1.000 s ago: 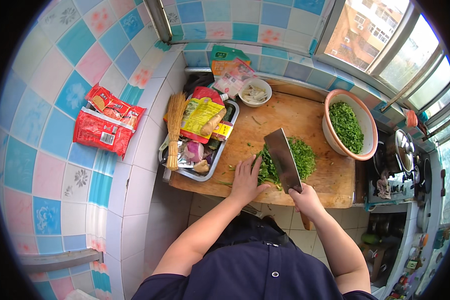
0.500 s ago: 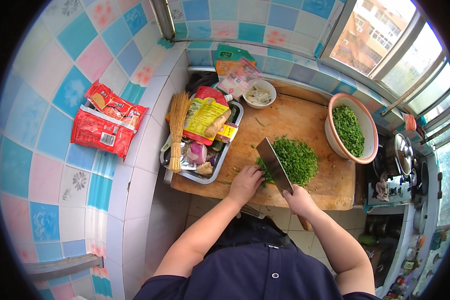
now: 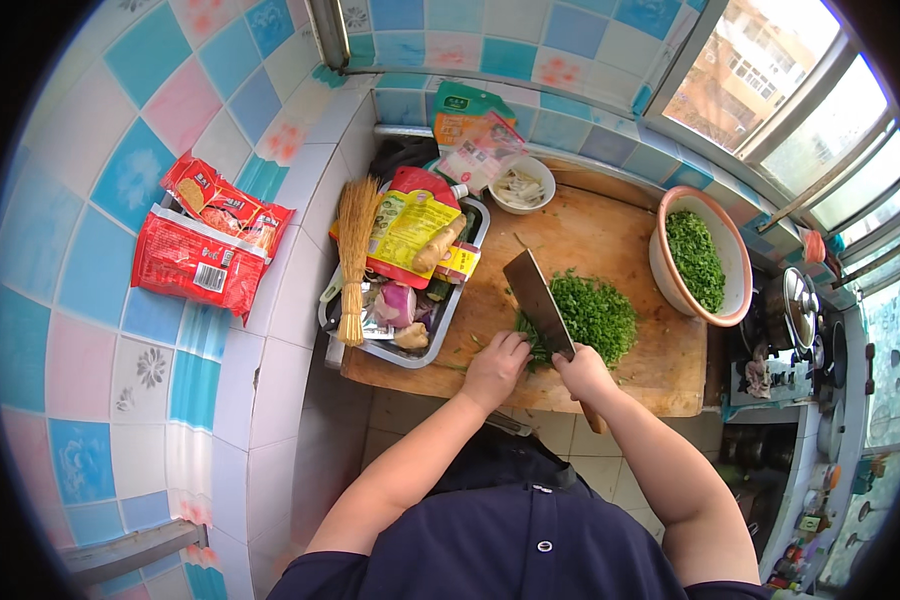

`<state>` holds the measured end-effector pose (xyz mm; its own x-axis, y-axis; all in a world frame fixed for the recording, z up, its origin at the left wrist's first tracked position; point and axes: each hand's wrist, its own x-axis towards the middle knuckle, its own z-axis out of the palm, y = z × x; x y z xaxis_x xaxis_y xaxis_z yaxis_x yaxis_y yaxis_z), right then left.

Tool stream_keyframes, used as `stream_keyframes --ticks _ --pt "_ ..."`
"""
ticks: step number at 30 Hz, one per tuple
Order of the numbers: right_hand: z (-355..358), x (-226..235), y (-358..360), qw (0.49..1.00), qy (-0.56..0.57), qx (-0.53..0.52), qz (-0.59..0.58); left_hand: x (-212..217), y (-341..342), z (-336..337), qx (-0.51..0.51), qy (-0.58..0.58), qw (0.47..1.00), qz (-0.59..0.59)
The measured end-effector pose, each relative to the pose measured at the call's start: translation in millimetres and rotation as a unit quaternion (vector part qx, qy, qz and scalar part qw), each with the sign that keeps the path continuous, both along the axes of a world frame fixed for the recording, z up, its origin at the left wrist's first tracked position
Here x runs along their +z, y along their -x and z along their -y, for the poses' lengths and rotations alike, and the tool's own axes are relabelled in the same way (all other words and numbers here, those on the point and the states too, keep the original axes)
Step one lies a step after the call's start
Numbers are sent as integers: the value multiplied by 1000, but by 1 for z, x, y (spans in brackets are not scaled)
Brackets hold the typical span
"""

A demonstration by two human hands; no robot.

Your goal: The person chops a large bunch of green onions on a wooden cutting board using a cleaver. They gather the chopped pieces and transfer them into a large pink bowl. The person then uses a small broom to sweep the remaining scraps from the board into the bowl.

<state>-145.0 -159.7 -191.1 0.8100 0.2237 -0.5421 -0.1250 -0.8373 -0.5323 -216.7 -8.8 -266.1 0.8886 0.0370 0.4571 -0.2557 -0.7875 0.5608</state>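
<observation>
I hold the broad, dark metal cleaver (image 3: 537, 300) aslant over the brown wooden cutting board (image 3: 667, 372), left of the chopped green herbs (image 3: 597, 320): blade pointing away and leftward, handle toward me. My right hand (image 3: 583, 371) wraps it closed; my left hand (image 3: 498, 368) half-curls at the herbs, grip unclear.

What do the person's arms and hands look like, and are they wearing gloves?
No gloves! The left hand and right hand are both bare, and I can't see any rings. The forearms are bare too, with no watch or bracelet showing. Short, dark navy sleeves cover the tops of the arms, matching the navy shirt.
</observation>
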Motion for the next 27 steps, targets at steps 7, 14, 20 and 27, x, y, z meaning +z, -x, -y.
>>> stream_keyframes --ticks 7,14,20,27 --pt "23 36 5 998 -31 -40 -44 21 9 -8 -3 46 999 -7" --pt "34 42 32 1000 13 20 -9 10 3 -8 -4 35 999 17" --pt "33 19 33 998 47 39 -9 7 -2 -8 -11 34 999 22" --pt "14 25 21 991 89 93 -35 -1 0 -9 -13 17 1000 -9"
